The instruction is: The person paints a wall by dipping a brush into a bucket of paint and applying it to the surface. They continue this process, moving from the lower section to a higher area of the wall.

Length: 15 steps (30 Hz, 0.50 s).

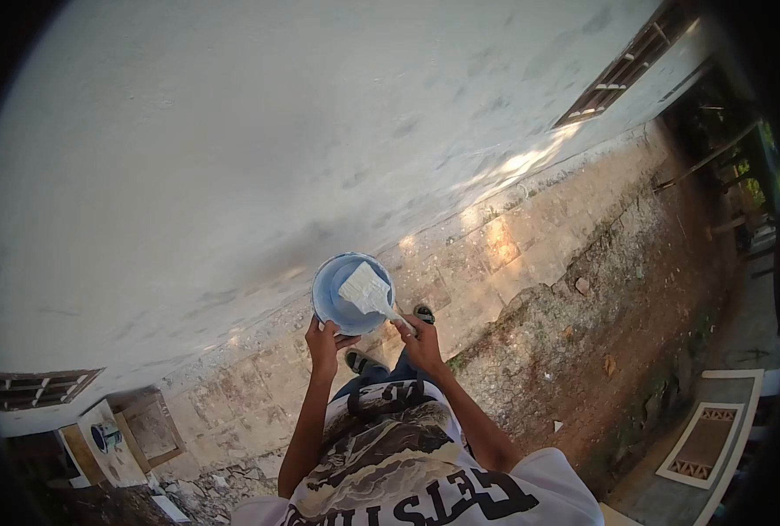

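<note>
A blue paint bucket is held up in front of my body, its inside smeared with pale paint. My left hand grips it at the lower left, fingers curled around its side. In my right hand is the handle of a wide paintbrush. White paint coats the brush head, which is over the bucket's opening. Whether the bristles touch the paint inside cannot be made out.
A whitish, patchy wall rises ahead, with a barred window at upper right. Worn paving runs along its foot, beside rough dirt. A paint can stands at lower left. A framed panel is at lower right.
</note>
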Each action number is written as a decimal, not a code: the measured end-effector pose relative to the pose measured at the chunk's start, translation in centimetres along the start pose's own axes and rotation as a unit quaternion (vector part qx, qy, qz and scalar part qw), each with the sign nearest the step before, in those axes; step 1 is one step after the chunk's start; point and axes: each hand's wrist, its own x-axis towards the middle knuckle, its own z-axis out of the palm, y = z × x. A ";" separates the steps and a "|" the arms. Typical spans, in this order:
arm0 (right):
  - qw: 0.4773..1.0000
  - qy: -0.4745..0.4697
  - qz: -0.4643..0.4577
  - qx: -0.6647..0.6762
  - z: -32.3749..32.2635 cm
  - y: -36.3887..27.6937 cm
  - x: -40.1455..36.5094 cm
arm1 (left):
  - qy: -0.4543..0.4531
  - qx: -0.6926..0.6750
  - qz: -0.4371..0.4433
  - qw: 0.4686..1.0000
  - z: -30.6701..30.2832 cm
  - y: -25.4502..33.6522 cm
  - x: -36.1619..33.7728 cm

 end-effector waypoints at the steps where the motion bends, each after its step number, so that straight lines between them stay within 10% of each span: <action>1: 1.000 0.002 0.002 0.003 0.2 0.1 -0.2 | -0.005 0.008 -0.005 1.000 -0.3 0.0 0.0; 15: 0.934 0.080 0.126 0.323 -4.2 1.5 6.8 | 0.023 0.020 -0.037 0.999 -0.6 -1.5 0.8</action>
